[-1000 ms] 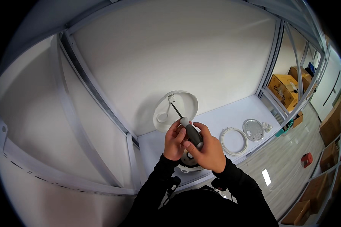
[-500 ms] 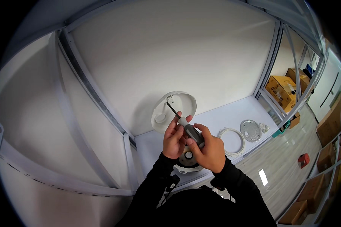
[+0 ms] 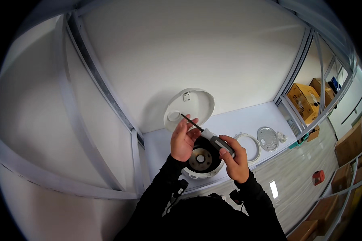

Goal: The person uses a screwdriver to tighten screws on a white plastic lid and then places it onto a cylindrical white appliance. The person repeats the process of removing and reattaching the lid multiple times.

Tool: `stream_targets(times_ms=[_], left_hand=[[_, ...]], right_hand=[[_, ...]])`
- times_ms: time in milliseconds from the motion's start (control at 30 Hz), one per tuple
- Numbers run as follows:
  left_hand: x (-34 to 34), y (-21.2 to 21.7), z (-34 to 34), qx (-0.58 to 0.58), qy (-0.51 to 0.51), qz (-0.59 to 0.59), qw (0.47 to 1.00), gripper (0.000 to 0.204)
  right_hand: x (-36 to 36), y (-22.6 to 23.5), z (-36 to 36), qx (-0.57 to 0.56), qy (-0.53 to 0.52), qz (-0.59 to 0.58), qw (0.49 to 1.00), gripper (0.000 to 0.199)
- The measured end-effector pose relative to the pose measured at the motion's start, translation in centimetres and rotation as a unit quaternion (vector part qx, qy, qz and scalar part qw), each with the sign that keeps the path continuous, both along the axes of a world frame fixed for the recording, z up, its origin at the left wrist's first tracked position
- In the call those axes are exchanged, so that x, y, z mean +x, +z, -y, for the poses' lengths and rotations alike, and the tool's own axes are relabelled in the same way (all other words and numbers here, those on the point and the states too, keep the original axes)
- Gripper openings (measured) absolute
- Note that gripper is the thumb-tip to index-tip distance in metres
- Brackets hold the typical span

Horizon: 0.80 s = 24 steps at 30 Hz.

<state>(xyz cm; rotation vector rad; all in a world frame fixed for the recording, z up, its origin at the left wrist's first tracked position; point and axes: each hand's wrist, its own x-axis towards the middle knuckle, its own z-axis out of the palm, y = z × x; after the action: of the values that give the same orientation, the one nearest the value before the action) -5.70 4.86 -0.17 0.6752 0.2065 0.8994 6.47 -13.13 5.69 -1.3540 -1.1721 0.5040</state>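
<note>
My right hand (image 3: 234, 158) is wrapped around the grey and white handle of a screwdriver (image 3: 220, 144). Its dark shaft points up and to the left. Near the tip, the curled fingers of my left hand (image 3: 183, 142) are at the shaft. Below both hands stands an open white rice cooker (image 3: 201, 175), its dark inside showing a round heating plate (image 3: 197, 160) with a pale centre button. Behind it rises the lid (image 3: 201, 105), tipped back toward the wall, with a small fitting near its top. My left hand covers part of the cooker and the lid's lower edge.
On the white table (image 3: 229, 120), right of the cooker, lie a white ring (image 3: 259, 149), a perforated metal disc (image 3: 267, 139) and small white parts (image 3: 282, 137). Metal frame posts border the table. Cardboard boxes (image 3: 303, 102) and a red object (image 3: 318, 177) are farther right.
My right hand has moved right and down with the screwdriver. My left hand has shifted from near the handle's collar toward the shaft's tip. More of the cooker's inside now shows.
</note>
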Motion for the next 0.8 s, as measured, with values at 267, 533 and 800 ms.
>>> stream_targets(times_ms=[267,533,800], left_hand=[[0.1,-1.6,-0.6,-0.011,0.067,0.025,0.997,0.026],[0.4,-2.3,-0.6,0.002,0.093,0.02,0.995,0.025],[0.2,-3.0,-0.7,0.051,0.032,0.049,0.997,0.029]], right_hand=[[1.4,-1.4,1.1,-0.004,0.029,-0.053,0.998,0.039],[2.3,-1.5,1.8,-0.007,0.033,-0.061,0.998,0.042],[3.8,-2.2,2.6,-0.008,0.042,-0.075,0.996,0.038]])
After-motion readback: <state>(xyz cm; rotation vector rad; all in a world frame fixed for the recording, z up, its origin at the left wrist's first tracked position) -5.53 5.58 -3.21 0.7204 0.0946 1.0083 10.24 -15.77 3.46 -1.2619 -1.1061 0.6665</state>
